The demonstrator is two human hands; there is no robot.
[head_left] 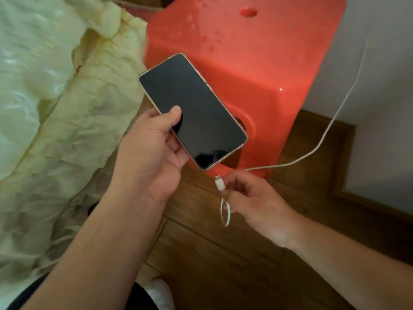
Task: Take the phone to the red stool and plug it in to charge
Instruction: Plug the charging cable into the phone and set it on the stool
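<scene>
My left hand (152, 148) holds the phone (192, 110) by its lower left edge, thumb on the dark screen, screen up. The phone hangs in front of the red stool (257, 63), above its near side. My right hand (252, 198) pinches the white plug (219, 181) of the charging cable (335, 117). The plug points up toward the phone's bottom corner, a short gap below it. The cable loops under my right hand and runs right and up along the wall.
A bed with a crumpled pale yellow-green sheet (55, 108) fills the left side, touching the stool. Wooden floor (212, 253) lies below my arms. A white wall (384, 86) with a wooden skirting board stands to the right of the stool.
</scene>
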